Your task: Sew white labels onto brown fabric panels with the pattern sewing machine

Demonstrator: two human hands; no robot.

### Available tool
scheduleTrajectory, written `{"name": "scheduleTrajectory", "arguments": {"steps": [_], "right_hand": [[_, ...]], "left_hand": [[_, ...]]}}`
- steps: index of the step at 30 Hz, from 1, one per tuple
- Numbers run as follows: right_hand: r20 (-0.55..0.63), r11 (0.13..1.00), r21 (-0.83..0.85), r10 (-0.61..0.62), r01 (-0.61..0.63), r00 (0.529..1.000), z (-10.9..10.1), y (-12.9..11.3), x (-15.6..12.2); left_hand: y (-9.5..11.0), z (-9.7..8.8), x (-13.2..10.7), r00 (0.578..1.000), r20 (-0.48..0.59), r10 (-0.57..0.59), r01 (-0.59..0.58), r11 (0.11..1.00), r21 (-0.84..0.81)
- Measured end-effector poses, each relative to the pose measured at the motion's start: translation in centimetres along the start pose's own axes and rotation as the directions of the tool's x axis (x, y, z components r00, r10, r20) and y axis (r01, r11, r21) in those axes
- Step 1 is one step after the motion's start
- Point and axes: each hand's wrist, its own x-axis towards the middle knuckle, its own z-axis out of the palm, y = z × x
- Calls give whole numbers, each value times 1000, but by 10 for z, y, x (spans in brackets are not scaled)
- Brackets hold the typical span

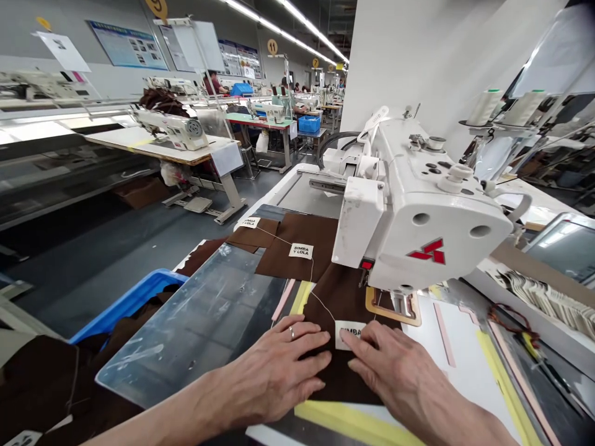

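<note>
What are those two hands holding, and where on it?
Nothing is gripped. The left hand lies flat on the brown fabric piece, and the right hand presses fingertips on its white label.

Landmark: white pillar [395, 56], wide, rising behind the near machine.
Floor: grey floor [116, 248], smooth, left of the pillar and below it.
Ceiling light: light strips [297, 21] run away in a long line, left of the pillar's top.
Back wall: grey wall [28, 31] far left of the pillar, carrying a blue notice board [127, 44].
Signs: round yellow number signs [272, 46] hang between the wall and the pillar.
Furniture: work tables [153, 145] with sewing machines stand in rows left of the pillar, receding toward its far edge.
Storage: blue crate [309, 124] under a distant table, just left of the pillar's base.
</note>
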Motion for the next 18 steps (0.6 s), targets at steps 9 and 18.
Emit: {"name": "scheduleTrajectory", "arguments": {"steps": [9, 18], "right_hand": [[-152, 995, -101, 0, -15, 988, 12, -3, -2], [-131, 995, -86, 38, -50, 991, 12, -6, -2]], "left_hand": [[1, 2, 12, 998, 40, -50, 45, 994, 104], [2, 6, 12, 994, 68, -85, 75, 988, 135]]}}
